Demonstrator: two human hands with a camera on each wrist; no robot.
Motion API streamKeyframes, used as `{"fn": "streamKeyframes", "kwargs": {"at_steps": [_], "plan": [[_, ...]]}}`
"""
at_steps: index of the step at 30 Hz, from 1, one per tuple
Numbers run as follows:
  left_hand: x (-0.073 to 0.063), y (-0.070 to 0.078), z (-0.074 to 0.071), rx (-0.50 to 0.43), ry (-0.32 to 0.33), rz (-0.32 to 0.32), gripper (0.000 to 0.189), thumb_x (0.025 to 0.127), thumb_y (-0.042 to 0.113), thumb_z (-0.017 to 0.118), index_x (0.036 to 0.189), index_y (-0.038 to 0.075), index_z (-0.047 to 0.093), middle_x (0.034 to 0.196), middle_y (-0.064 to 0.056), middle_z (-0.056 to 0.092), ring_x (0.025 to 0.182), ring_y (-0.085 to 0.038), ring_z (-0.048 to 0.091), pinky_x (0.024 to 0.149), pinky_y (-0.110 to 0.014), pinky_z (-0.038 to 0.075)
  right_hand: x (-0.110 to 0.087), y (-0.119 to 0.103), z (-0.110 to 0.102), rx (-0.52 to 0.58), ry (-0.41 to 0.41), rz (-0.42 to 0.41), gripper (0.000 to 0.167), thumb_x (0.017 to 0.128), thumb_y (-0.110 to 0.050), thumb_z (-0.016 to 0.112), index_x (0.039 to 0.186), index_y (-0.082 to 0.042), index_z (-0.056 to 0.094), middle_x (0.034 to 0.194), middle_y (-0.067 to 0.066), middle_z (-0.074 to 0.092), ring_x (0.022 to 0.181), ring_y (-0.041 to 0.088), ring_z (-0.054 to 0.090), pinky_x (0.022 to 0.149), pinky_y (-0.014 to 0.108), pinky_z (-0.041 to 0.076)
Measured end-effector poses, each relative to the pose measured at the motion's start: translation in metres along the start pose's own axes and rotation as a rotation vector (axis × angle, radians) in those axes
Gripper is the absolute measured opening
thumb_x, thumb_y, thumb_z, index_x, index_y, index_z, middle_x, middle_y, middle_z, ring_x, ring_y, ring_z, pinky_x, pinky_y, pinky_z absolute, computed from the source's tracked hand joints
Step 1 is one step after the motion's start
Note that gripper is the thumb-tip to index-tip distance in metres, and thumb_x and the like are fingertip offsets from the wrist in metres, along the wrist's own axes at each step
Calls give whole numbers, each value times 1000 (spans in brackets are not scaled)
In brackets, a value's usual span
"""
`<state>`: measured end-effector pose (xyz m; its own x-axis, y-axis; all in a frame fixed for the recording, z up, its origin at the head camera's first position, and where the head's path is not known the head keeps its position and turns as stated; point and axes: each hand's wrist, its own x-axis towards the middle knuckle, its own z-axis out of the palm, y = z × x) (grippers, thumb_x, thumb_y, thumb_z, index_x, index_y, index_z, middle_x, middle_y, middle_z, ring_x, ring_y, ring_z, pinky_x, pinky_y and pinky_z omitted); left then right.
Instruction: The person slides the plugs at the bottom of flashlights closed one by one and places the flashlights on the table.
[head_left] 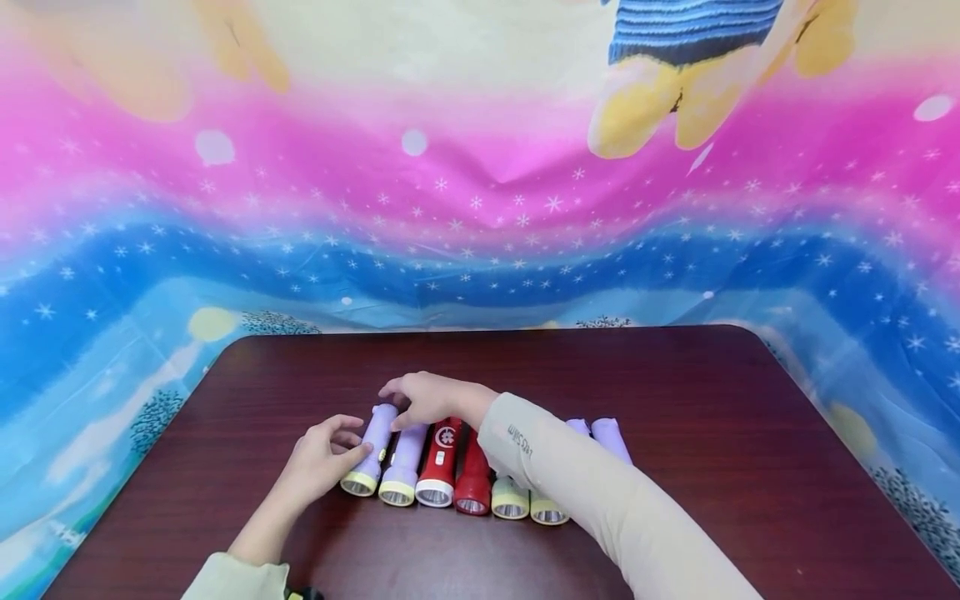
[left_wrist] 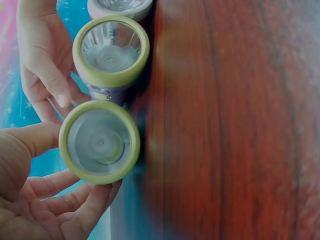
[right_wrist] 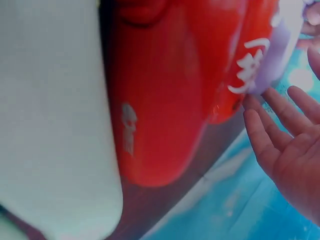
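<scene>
My left hand (head_left: 315,467) holds the leftmost purple flashlight (head_left: 377,429), thumb on one side and fingers round the other. Its yellow-rimmed lens faces the left wrist view. Alongside lies a second purple flashlight (head_left: 407,458) with the same yellow rim. My right hand (head_left: 426,398) reaches across over the tail ends of these two, its fingers spread and slightly bent. To their right lie a red flashlight (head_left: 440,458) with a white rim and emblem, then a darker red flashlight (head_left: 472,475). In the right wrist view, my right fingertips are close by a purple barrel.
Further along the row are two pale-green flashlights (head_left: 511,500) with yellow rims, partly covered by my right sleeve (head_left: 592,492). Two purple tail ends (head_left: 611,437) show beyond the sleeve. The dark wooden table (head_left: 712,417) backs onto a colourful printed cloth (head_left: 480,208).
</scene>
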<state>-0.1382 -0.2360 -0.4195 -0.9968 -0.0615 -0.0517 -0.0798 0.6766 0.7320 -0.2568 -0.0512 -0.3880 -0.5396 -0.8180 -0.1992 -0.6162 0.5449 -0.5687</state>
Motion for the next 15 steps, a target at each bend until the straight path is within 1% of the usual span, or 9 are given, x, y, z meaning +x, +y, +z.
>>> {"fn": "streamKeyframes", "kwargs": {"at_steps": [4,8,12,15], "plan": [[0,-1,-1,9,-7,-1,40,89,17,71,123,-3,61,100,-12,73,86,-23,70,74,-37,57,-7,7,-13,12,38,4,55,94,-21,69,144,-8,51,134,13,63,126,25,59,106,33,47],[0,-2,-4,29,2,22,39,90,16,71,123,-2,62,101,-12,73,86,-22,70,73,-34,56,-22,19,-34,29,90,10,55,95,-23,67,145,-10,49,137,16,60,127,32,58,110,40,44],[0,-3,-12,56,25,61,38,91,17,70,124,-1,62,103,-13,72,86,-21,70,73,-32,55,-51,37,-58,25,159,40,56,97,-25,65,148,-11,46,141,13,58,130,34,56,112,43,42],[-1,-2,-21,86,59,107,39,93,18,69,126,0,61,108,-16,72,90,-24,71,76,-35,56,-81,55,-76,-7,235,54,58,98,-28,63,149,-12,44,145,12,54,135,32,51,115,46,39]]}}
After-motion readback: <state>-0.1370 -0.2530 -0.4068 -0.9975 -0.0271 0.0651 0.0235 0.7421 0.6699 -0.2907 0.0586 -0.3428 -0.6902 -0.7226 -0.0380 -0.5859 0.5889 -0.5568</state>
